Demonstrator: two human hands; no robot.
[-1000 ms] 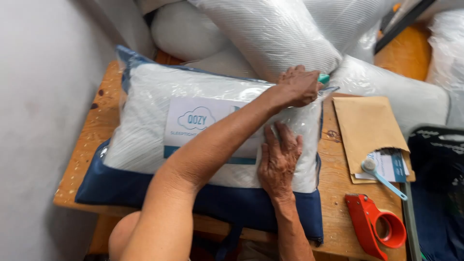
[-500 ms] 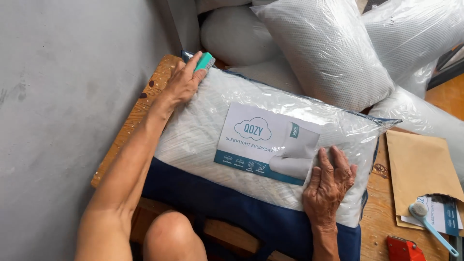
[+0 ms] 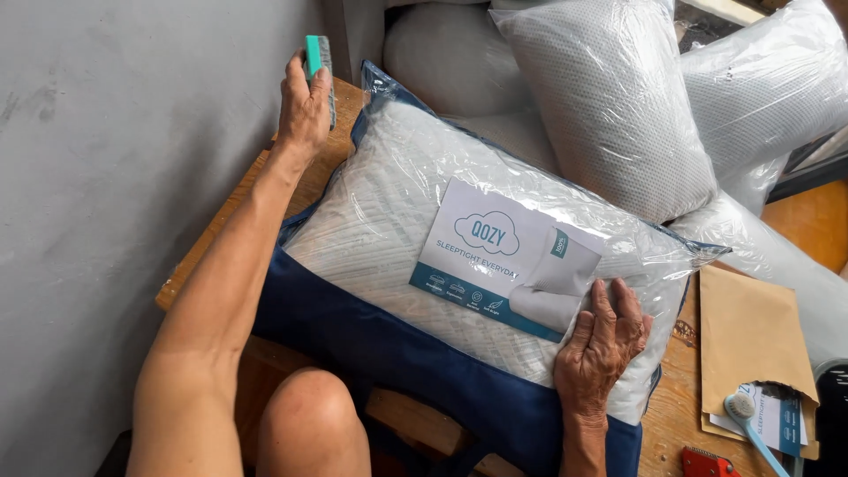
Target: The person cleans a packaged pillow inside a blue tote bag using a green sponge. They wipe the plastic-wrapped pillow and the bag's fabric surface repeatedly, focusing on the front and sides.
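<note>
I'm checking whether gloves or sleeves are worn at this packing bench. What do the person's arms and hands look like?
Both are bare: no gloves and no sleeves in view. The left hand and its forearm show uncovered up past the elbow. The right hand is bare too, with no ring, watch or band that I can see on either wrist.

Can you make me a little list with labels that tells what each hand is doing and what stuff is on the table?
left hand: raised over the table's corner, holding a small teal block
right hand: palm flat on the packaged pillow
pillow: white, in clear plastic with a paper label, lying in a dark blue bag
table: wooden
behind: more bagged pillows piled up
right side: brown envelope, light blue brush, red tape dispenser
</note>
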